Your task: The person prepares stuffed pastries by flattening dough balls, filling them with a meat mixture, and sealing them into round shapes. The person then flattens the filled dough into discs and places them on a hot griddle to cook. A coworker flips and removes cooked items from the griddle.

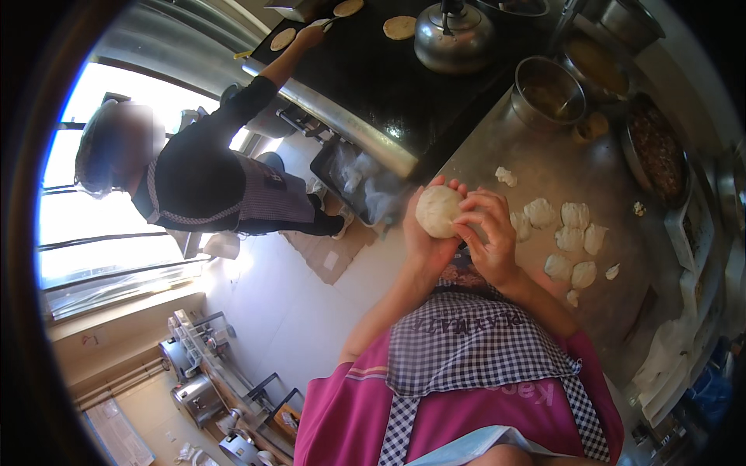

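A round, pale ball of dough (438,212) rests in my left hand (428,244), whose fingers curl up behind it. My right hand (489,227) pinches the dough's right edge between thumb and fingertips. Both hands are above the near left edge of the metal worktop (524,291). To their right, several dough pieces (575,215) lie on that worktop, some touching one another. Smaller dough scraps (506,176) sit apart from them.
A black griddle (373,76) with flat breads (400,27) and a metal kettle (453,38) stands ahead. A co-worker (198,169) reaches over it from the left. Metal bowls (548,90), one with dark filling (657,151), stand at the right. A black bin (355,180) holds plastic bags.
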Demonstrator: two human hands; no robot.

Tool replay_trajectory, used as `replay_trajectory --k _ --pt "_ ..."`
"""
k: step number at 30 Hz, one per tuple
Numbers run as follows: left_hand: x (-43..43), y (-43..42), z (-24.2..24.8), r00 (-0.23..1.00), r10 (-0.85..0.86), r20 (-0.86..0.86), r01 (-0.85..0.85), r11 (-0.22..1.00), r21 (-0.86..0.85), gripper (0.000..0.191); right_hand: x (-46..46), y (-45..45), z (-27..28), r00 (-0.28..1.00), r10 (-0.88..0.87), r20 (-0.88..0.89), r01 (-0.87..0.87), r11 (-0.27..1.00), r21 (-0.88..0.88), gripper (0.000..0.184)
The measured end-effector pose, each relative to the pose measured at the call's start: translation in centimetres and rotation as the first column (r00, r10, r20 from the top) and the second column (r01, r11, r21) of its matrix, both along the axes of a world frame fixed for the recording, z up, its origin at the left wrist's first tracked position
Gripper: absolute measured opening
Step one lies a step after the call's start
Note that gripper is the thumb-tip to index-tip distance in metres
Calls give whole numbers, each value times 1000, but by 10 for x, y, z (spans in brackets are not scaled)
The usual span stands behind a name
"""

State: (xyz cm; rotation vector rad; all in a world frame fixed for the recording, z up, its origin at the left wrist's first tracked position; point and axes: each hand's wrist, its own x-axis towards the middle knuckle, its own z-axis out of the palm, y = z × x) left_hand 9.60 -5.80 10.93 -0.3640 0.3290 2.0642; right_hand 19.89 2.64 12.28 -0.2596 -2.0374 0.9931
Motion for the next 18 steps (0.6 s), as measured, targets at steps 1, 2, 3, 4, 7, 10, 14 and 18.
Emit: replay_trajectory --k 1,2,3,4,7,10,14,18 --pt "-6 1 1 1000 -6 7 6 999 -42 41 -5 -1 2 1000 -8 2 8 998 -67 23" --pt "-13 2 3 1000 -11 6 11 999 -47 41 -10 -5 4 1000 -26 -6 25 989 -149 21" --pt "-19 1 4 1000 -11 22 12 997 -76 41 -15 -8 6 999 -41 1 40 972 -230 19" --pt "-25 1 5 1000 -23 1 23 997 -79 41 -22 -7 7 999 -47 9 47 986 -162 19" --pt "-43 1 5 998 -55 -40 49 990 -131 41 -43 -5 5 996 -61 61 65 995 -72 18" --pt "-62 -2 3 984 -110 -138 91 987 -135 40 -63 -2 -2 997 -44 63 61 948 -312 17" --pt "-84 -5 1 957 -162 -241 146 986 -85 39 -93 5 -9 996 83 -20 -56 460 -886 29" --pt "-102 -7 3 774 -276 -569 23 911 -411 39 -115 6 -6 939 127 -319 -298 -157 -942 49"
